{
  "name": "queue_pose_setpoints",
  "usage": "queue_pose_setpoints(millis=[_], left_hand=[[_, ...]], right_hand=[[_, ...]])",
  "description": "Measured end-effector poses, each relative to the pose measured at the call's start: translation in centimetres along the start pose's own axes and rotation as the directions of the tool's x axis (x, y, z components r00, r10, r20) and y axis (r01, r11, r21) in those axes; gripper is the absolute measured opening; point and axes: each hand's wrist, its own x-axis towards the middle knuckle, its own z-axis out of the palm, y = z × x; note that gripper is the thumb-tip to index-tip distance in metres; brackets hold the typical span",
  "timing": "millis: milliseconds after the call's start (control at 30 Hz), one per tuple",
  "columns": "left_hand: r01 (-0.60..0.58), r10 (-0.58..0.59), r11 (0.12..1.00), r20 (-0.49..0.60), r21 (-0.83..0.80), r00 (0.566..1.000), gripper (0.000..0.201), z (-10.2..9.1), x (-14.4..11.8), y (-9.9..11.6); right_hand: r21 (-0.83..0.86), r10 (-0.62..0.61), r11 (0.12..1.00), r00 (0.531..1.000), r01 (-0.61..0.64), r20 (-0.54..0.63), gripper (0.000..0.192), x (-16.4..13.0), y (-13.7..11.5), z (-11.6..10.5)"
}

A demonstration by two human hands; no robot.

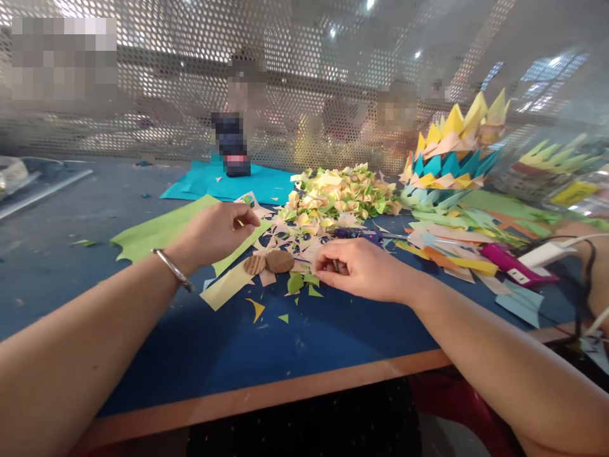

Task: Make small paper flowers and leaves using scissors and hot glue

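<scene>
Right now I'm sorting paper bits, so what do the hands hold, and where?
The right hand pinches a small green piece at its end. The left hand curls, contents unclear.

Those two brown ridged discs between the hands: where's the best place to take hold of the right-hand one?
Probably by its rim, from above. The right-hand disc lies flat on paper scraps, touching the left disc on one side. Pinch across its near and far edges, which look free; the right hand is nearest.

Two brown ridged discs (269, 262) lie side by side near the middle of the blue desk (190, 346). One heap of folded paper pieces (340, 197) sits toward the far edge, beside one spiked paper crown (451, 162). One pink tool (516, 266) lies near the right edge.
</scene>
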Motion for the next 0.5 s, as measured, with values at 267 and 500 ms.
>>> queue_pose_setpoints(millis=[267,500], left_hand=[[-0.026,0.021,0.996,0.061,0.086,0.998,0.02,-0.6,0.1,-0.4],[-0.06,-0.011,0.978,0.334,0.198,0.942,0.017,-2.2,-1.0,0.7]], right_hand=[[-0.103,0.053,0.994,0.996,-0.045,0.078,0.005,-0.3,0.6,-0.9],[-0.206,0.067,0.978,0.99,-0.039,0.128,0.009,-0.6,0.6,-1.6]])
